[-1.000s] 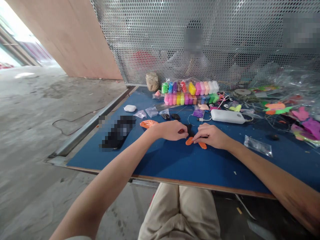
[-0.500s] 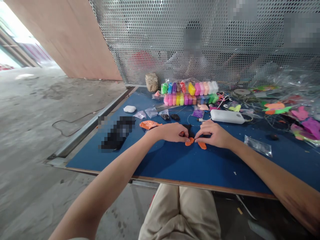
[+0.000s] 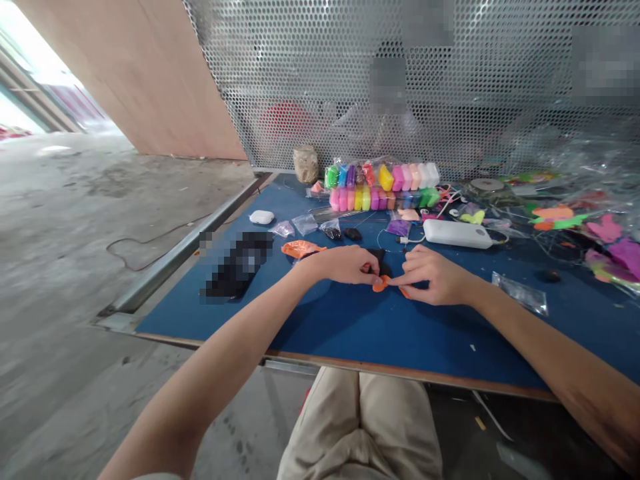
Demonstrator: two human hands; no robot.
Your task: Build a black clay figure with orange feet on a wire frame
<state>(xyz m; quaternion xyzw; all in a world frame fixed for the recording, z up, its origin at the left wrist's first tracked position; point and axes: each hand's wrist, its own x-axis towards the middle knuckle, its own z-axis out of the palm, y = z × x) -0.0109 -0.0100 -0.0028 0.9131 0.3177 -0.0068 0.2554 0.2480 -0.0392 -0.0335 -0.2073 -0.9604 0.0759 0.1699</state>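
My left hand (image 3: 347,264) rests on the blue table (image 3: 350,327) with its fingers curled, pinching a small dark red bit of clay against a black clay piece (image 3: 379,259). My right hand (image 3: 434,275) lies beside it, fingertips pinched on an orange clay piece (image 3: 381,285) that lies flat on the table between the two hands. A second orange bit peeks out under the right fingers.
Packs of coloured clay blocks (image 3: 380,186) stand at the back by a perforated metal screen (image 3: 400,73). A white power bank (image 3: 457,233), a white earbud case (image 3: 261,217), an orange bag (image 3: 299,249), small plastic bags and cut coloured shapes (image 3: 605,240) lie around. People sit behind the screen.
My right hand has slid a little left and closed its fingertips on the orange piece, covering most of the second orange bit. My left hand has barely moved.
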